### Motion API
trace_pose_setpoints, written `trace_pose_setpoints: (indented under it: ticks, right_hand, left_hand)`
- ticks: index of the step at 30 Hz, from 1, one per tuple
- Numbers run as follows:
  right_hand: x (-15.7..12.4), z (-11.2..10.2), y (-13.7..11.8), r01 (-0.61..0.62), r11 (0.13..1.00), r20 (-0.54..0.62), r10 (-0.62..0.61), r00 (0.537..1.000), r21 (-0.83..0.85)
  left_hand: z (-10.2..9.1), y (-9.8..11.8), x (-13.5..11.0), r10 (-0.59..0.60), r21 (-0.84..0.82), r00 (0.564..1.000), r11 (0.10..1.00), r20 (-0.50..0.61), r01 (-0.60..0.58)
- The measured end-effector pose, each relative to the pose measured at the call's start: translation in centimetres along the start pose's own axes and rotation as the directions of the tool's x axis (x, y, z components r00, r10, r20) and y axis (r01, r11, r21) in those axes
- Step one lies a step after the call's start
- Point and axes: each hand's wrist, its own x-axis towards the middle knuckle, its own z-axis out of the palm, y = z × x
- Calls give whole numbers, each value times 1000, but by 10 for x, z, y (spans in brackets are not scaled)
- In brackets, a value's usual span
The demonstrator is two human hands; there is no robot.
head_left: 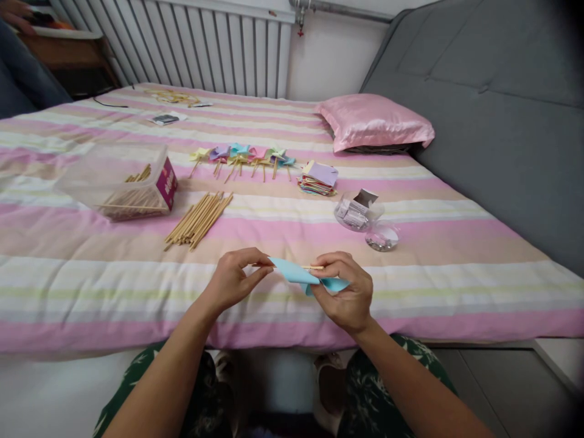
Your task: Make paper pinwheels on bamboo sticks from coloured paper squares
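Observation:
My left hand is closed in a pinch on a thin wooden stick that runs sideways between both hands. My right hand is closed on a folded light blue paper piece that sits on the stick. Both hands hover just above the near edge of the striped bedspread. Beyond them lies a loose bundle of wooden sticks. Farther back is a row of finished paper pinwheels in several colours, with a stack of coloured paper squares to its right.
A clear plastic box with sticks stands at the left. Two small clear containers sit right of centre. A pink pillow lies by the grey headboard. A radiator lines the far wall. Another person's hand shows at top left.

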Motion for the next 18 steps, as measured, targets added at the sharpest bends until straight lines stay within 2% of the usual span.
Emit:
trace_pose_setpoints:
  ticks: [3,7,14,18]
  right_hand:
    - [0,1,-1,-2,999,34,1,999,32]
    - [-1,2,-1,5,999,57,-8,998,50]
    - [1,1,-1,-64,994,79,58,995,85]
    - [1,0,-1,-78,994,86,71,994,82]
  left_hand:
    - [3,3,-1,22,-75,990,997,136,-11]
    - [3,6,-1,6,-168,960,985,279,42]
    - [-10,11,-1,14,-246,907,964,420,100]
    - [-10,7,-1,-30,-272,896,948,442,165]
